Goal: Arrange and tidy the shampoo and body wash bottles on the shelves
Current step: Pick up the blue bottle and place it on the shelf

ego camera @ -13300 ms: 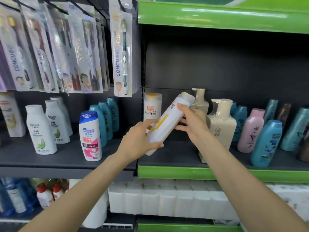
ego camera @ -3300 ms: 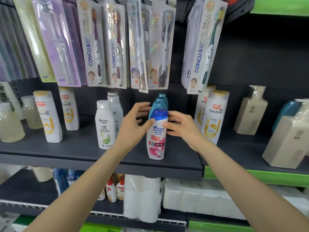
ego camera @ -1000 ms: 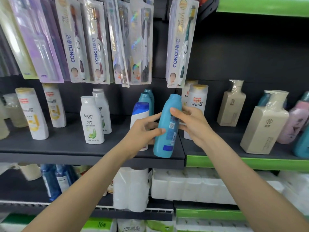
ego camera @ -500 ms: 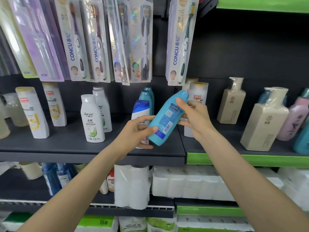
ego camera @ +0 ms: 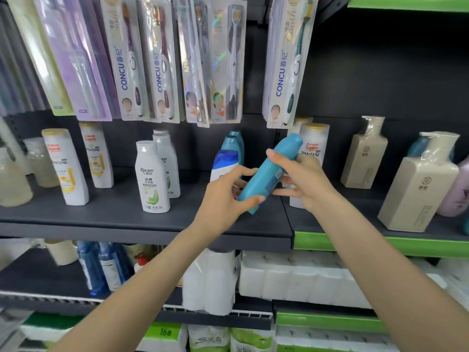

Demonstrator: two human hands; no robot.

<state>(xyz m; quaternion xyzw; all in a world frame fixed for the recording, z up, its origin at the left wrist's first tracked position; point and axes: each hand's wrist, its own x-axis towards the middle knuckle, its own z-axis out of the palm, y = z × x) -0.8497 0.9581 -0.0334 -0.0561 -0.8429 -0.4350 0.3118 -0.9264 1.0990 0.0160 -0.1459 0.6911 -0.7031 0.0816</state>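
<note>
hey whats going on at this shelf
A person is tidying shampoo bottles on a shop shelf. Both hands hold one teal bottle, tilted with its cap up to the right, off the shelf. The left hand grips its lower end and the right hand its middle. Behind it stand two more teal bottles, a blue-capped white bottle and Pantene bottles. Toothbrush packs hang above.

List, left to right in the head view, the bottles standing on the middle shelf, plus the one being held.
Front Pantene bottle → front Rocien bottle → Head & Shoulders bottle → teal bottle held tilted in both hands → right Pantene bottle → small beige bottle → large beige pump bottle.
</note>
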